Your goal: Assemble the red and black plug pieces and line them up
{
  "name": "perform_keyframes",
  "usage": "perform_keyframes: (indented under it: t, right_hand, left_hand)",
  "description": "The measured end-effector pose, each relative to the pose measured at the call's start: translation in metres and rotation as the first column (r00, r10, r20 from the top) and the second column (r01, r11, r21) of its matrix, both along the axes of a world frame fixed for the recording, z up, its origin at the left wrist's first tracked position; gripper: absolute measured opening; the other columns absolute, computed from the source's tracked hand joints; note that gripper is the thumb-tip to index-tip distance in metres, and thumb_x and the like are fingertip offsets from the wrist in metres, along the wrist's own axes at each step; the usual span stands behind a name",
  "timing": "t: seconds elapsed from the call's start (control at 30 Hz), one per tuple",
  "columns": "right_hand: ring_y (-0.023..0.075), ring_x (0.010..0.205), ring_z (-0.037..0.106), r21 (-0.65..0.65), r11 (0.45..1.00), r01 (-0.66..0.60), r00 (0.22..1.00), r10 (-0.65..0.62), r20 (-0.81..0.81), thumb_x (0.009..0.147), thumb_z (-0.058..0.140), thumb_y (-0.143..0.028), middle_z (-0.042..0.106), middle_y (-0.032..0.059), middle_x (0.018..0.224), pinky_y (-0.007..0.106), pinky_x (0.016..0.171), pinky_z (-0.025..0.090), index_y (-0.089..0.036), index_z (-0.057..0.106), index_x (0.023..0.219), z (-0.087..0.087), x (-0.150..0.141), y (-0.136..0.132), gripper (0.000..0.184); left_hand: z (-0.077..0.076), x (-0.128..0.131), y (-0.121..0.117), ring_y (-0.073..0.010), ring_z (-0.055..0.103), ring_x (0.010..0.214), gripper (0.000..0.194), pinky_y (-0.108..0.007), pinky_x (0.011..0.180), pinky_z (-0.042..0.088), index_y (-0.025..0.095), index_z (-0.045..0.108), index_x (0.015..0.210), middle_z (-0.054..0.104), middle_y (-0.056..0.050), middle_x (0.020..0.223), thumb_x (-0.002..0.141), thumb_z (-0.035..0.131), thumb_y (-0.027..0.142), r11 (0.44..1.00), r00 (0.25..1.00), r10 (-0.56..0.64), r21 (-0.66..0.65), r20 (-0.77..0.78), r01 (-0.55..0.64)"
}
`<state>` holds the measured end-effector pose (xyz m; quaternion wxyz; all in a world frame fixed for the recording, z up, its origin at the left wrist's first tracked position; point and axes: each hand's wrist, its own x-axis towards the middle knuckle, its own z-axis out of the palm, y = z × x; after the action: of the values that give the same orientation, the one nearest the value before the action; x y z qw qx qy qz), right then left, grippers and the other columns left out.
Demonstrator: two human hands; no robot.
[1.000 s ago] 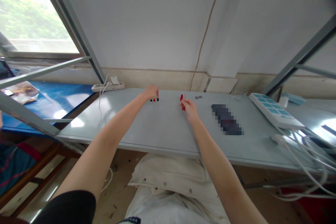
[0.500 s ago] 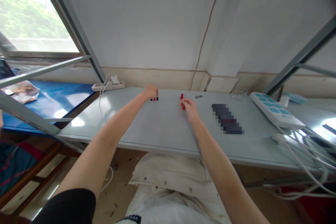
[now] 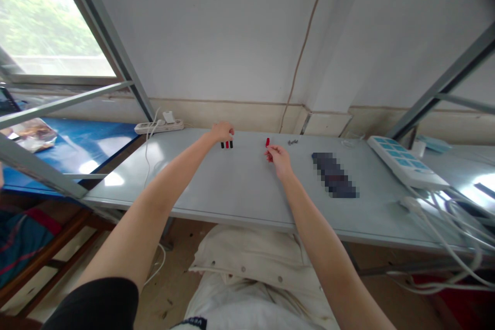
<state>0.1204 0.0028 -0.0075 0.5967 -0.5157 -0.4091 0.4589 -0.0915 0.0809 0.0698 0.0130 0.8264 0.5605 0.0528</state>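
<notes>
Three short stick-like pieces lie side by side on the grey table [image 3: 232, 185]: a black piece [image 3: 222, 145], a red piece [image 3: 227, 145] and another black piece [image 3: 231, 144]. My left hand [image 3: 222, 132] hovers just behind and over them, fingers bent and apart, with nothing visible in it. To the right, my right hand [image 3: 279, 160] rests low over the table with its fingertips pinched together. Small red bits show at those fingertips; their exact kind is unclear. Just beyond the fingers is a small red piece [image 3: 267, 142], its lower end close to them.
A small pile of dark metallic bits [image 3: 293, 142] lies right of the red piece. Further right are a pixelated dark slab [image 3: 334, 175] and a large power strip [image 3: 408, 162] with cables. Another power strip [image 3: 159, 127] sits at the back left, near a bed-frame post [image 3: 112, 31].
My left hand has drawn slightly up and left, off the rightmost black piece, so more of the three pieces shows. My right hand has stayed almost still.
</notes>
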Motion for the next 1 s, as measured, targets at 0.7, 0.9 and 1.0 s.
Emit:
perform_keyframes:
  t: [0.7, 0.9, 1.0]
  right_hand:
    - [0.0092, 0.050, 0.047, 0.025, 0.964, 0.264, 0.964, -0.263, -0.020, 0.065, 0.049, -0.026, 0.056, -0.0008, 0.062, 0.022, 0.046, 0.035, -0.019, 0.048, 0.075, 0.004, 0.018, 0.009, 0.013]
    - [0.0106, 0.059, 0.051, 0.110, 0.934, 0.340, 0.934, -0.349, 0.074, 0.066, 0.045, -0.023, 0.056, 0.0008, 0.070, 0.023, 0.053, 0.039, -0.019, 0.049, 0.080, 0.017, 0.030, 0.032, 0.016]
    - [0.0119, 0.066, 0.053, 0.161, 0.916, 0.367, 0.900, -0.394, 0.187, 0.067, 0.041, -0.022, 0.058, 0.0037, 0.078, 0.025, 0.060, 0.041, -0.017, 0.052, 0.086, 0.019, 0.035, 0.041, 0.022]
  left_hand:
    - [-0.067, 0.099, -0.024, -0.0222, 0.048, 0.106, 0.054, -0.033, 0.086, 0.037, 0.019, 0.031, 0.129, 0.050, -0.013, 0.117, 0.078, 0.045, 0.027, 0.958, 0.945, -0.278, 0.127, 0.175, 0.258]
    - [-0.069, 0.106, -0.027, -0.0223, 0.050, 0.101, 0.044, -0.034, 0.085, 0.038, 0.018, 0.041, 0.123, 0.054, -0.012, 0.109, 0.079, 0.042, 0.025, 0.960, 0.950, -0.257, 0.155, 0.176, 0.231]
    - [-0.069, 0.110, -0.028, -0.0222, 0.052, 0.098, 0.032, -0.035, 0.084, 0.038, 0.017, 0.052, 0.110, 0.058, -0.011, 0.099, 0.080, 0.042, 0.023, 0.960, 0.945, -0.237, 0.200, 0.226, 0.193]
